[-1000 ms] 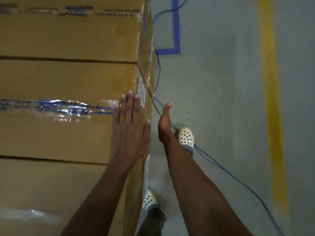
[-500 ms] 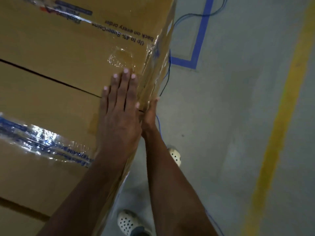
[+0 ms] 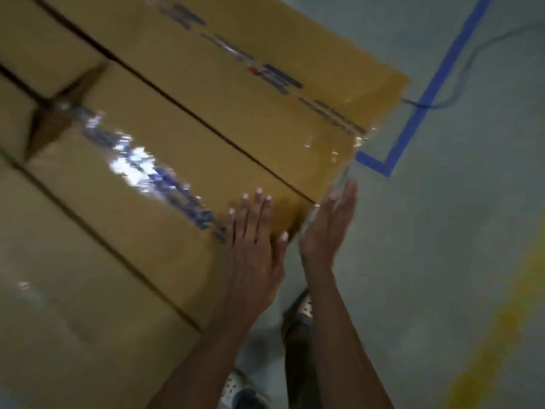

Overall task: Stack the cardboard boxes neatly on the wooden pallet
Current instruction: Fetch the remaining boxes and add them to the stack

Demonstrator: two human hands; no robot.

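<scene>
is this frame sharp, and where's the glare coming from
Head view: motion-blurred throughout, print on the far brown cardboard box unreadable; head view: white glare sits on the shiny clear packing tape; left hand and right hand have soft edges; the yellow floor line is smeared.

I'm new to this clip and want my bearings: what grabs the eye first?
Big cardboard boxes striped with glossy packing tape fill the left and centre. At one box's near corner the left hand lies flat on top and the right hand flat against the side. A blue tape corner marks the grey floor at right.
</scene>
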